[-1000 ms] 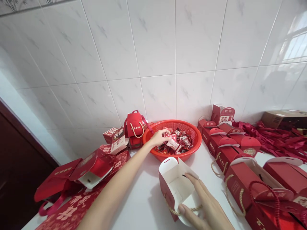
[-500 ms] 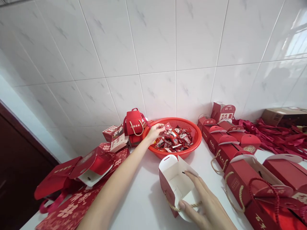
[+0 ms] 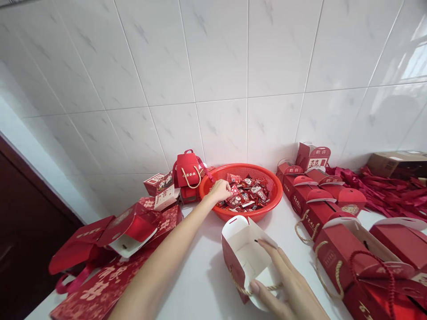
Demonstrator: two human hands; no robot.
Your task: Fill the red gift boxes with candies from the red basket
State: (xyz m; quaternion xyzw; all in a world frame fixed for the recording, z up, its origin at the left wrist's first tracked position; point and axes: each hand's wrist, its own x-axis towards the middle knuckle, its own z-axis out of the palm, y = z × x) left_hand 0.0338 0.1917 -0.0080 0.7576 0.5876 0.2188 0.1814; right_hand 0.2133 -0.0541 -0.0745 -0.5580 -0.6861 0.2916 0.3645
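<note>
My left hand (image 3: 220,191) reaches into a red plastic basket (image 3: 275,202) that holds many wrapped candies (image 3: 257,191). Its fingers are pinched at a red-wrapped candy (image 3: 235,191) on the near left part of the heap; the fingertips are partly hidden. My right hand (image 3: 283,280) grips the right side of a red gift box (image 3: 230,262), thumb at the front edge and fingers along the side wall. The box stands open at the top in front of the basket, its white inside showing no candy. A gold rope handle (image 3: 245,291) hangs across its near side.
Rows of red gift boxes (image 3: 328,262) stand on the right, with a heap of red ribbon (image 3: 383,191) and a cardboard carton (image 3: 396,164) behind. More boxes (image 3: 133,229) and a red patterned bag (image 3: 103,284) lie left. A tiled wall (image 3: 220,129) closes the back.
My left hand has moved slightly right and down into the candies, its fingers lower than before. My right hand keeps its grip on the box. The view has shifted slightly.
</note>
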